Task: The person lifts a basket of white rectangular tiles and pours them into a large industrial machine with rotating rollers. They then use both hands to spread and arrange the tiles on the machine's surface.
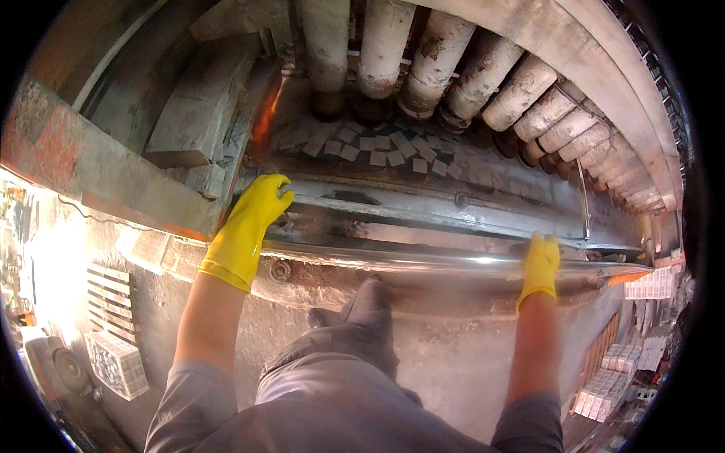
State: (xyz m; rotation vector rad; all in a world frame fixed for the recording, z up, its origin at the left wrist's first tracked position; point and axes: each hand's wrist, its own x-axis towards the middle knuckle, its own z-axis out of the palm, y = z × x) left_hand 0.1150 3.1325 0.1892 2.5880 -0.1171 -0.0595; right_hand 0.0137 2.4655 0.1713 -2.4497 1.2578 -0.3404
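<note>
My left hand (259, 201), in a yellow rubber glove, is at the left end of a long grey metal beam (423, 213). Its fingers curl toward the thumb around something dark and mostly hidden. Further right, my right hand (541, 264), gloved alike, reaches over a shiny metal rail (453, 259). Those fingertips bend down at the beam's near side, and what they grip cannot be made out. Beyond the beam, many small flat pale square pieces (396, 151) lie scattered in a dark wet trough (491, 151).
Thick crusted pipes (442, 60) run in a row above the trough. A rusty beam (91, 162) and a grey block (204, 113) stand at left. A wooden pallet (111, 302) and a white crate (117, 365) are on the floor; stacked white boxes (608, 381) sit lower right.
</note>
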